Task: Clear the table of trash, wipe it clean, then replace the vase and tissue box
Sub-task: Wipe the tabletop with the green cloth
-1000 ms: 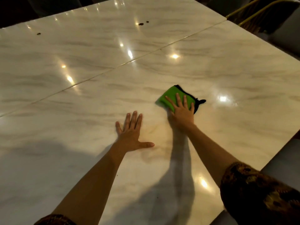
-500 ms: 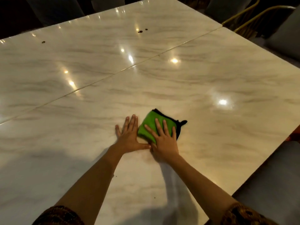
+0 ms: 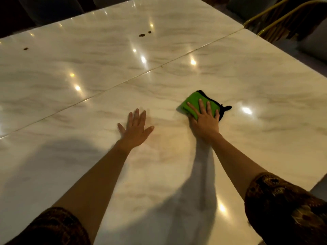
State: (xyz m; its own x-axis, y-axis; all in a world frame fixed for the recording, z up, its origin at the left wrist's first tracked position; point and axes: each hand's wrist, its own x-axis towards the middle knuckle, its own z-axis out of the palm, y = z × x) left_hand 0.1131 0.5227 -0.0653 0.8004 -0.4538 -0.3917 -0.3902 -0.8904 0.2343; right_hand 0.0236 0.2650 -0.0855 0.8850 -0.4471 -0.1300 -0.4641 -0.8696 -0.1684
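While right hand (image 3: 205,121) presses green cloth (image 3: 192,101) open-palmed, left hand (image 3: 135,129) lies spread on table (image 3: 247,138), holding nothing; dark spots (image 3: 141,35) sit beyond seam (image 3: 123,82), far ahead-left of cloth

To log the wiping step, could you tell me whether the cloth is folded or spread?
Folded: the cloth shows stacked green and black layers under the right hand.

Glossy, smooth marble-look table (image 3: 230,82), soft green cloth (image 3: 193,103) edged black, gold metal chair frames (image 3: 276,20)
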